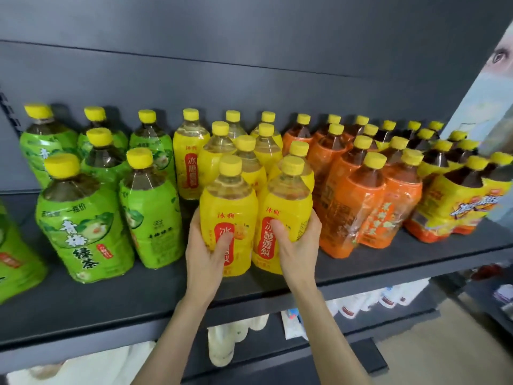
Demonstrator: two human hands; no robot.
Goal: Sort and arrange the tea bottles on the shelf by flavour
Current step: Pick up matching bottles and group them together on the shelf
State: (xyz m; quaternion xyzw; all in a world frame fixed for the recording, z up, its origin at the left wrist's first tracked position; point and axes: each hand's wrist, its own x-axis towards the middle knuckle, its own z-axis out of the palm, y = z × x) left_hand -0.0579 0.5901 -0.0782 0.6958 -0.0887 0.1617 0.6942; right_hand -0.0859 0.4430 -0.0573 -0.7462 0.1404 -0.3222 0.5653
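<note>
On the dark shelf [138, 298] stand yellow-capped tea bottles in groups by label colour. Green-label bottles [83, 232] fill the left, yellow-label bottles [191, 162] the middle, orange-label bottles [358, 212] come after them, and yellow-and-red-label bottles [455, 209] sit at the far right. My left hand [206, 254] grips the front-left yellow bottle [229, 215] with the thumb across its label. My right hand [298, 245] grips the front-right yellow bottle [286, 207] beside it. Both bottles stand upright on the shelf, touching each other.
A printed panel [483, 112] rises at the right end of the shelf. Another green-label bottle [14, 262] is cut off at the left edge. White packages [230, 343] lie on lower shelves. Bare shelf runs along the front edge.
</note>
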